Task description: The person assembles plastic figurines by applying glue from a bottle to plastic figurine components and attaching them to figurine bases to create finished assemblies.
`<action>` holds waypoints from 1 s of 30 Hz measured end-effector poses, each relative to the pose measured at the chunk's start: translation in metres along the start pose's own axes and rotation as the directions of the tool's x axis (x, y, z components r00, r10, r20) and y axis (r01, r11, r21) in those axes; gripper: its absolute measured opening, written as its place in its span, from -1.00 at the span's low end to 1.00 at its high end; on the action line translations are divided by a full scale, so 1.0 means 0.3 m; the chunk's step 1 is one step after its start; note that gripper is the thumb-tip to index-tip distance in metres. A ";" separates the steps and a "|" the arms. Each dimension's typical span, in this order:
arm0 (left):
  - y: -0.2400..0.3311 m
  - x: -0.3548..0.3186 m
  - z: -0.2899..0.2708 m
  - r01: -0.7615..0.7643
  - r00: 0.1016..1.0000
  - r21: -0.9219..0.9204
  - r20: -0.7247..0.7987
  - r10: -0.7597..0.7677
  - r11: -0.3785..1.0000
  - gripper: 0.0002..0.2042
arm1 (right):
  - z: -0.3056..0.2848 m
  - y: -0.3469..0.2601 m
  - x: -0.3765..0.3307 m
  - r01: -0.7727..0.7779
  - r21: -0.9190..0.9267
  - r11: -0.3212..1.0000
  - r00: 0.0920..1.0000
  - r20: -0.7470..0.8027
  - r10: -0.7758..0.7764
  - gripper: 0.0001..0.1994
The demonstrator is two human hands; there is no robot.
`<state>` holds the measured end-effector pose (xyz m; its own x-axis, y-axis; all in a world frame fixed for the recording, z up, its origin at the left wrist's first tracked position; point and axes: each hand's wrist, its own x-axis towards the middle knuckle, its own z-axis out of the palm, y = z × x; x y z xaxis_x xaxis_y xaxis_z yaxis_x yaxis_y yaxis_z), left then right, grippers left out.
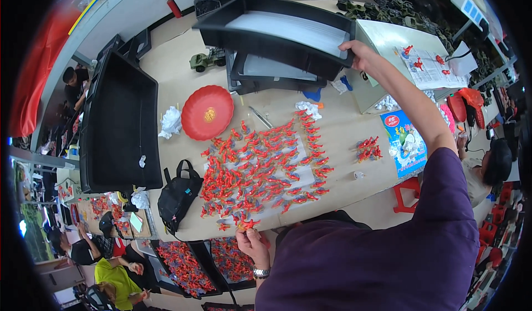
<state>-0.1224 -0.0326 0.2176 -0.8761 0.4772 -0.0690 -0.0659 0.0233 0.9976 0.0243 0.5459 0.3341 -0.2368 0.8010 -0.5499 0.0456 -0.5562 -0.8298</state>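
Observation:
My right hand (357, 55) is stretched far forward. Its fingers close over the right end of a black plastic tray (271, 39) with a pale sheet inside. That tray is tilted above another black tray (277, 82) on the table. At the table's near edge, my left hand (254, 246) pinches a small red toy figure (247, 223) between thumb and fingers. Just beyond it, many red figures with yellowish and greyish parts (255, 167) stand in rows on white sheets. A smaller group of red figures (368, 149) sits to the right.
A red scalloped plate (207, 112), crumpled white paper (170, 122) and a green toy truck (207, 60) lie beyond the figures. An empty black bin (122, 122) and black backpack (180, 197) are left. Bins of red figures (183, 266) stand below the table. People sit nearby.

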 end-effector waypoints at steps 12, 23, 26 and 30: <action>0.165 0.056 -0.003 0.051 0.986 -0.422 -0.126 -0.114 0.905 -0.89 | 0.022 0.066 -0.300 0.192 0.017 0.981 0.973 0.130 -0.192 -0.80; 0.507 -0.012 -0.303 -0.395 0.882 -0.397 -0.418 0.220 0.829 -0.75 | 0.127 0.456 -0.788 0.089 -0.169 0.982 0.983 0.172 -0.059 -0.71; 0.453 -0.037 -0.418 -0.421 0.858 -0.355 -0.453 0.240 0.835 -0.76 | 0.131 0.563 -0.920 0.048 -0.235 0.971 0.982 0.189 -0.003 -0.71; 0.379 -0.141 -0.521 -0.243 0.899 -0.348 -0.431 0.075 0.905 -0.73 | 0.156 0.740 -1.120 0.067 -0.288 0.955 0.986 0.166 -0.020 -0.73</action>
<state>-0.1674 -0.1874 0.3321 -0.9986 0.0517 0.0081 -0.0133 -0.4006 0.9161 0.0685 0.1430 0.3391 -0.3953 0.7639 -0.5100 0.3068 -0.4136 -0.8572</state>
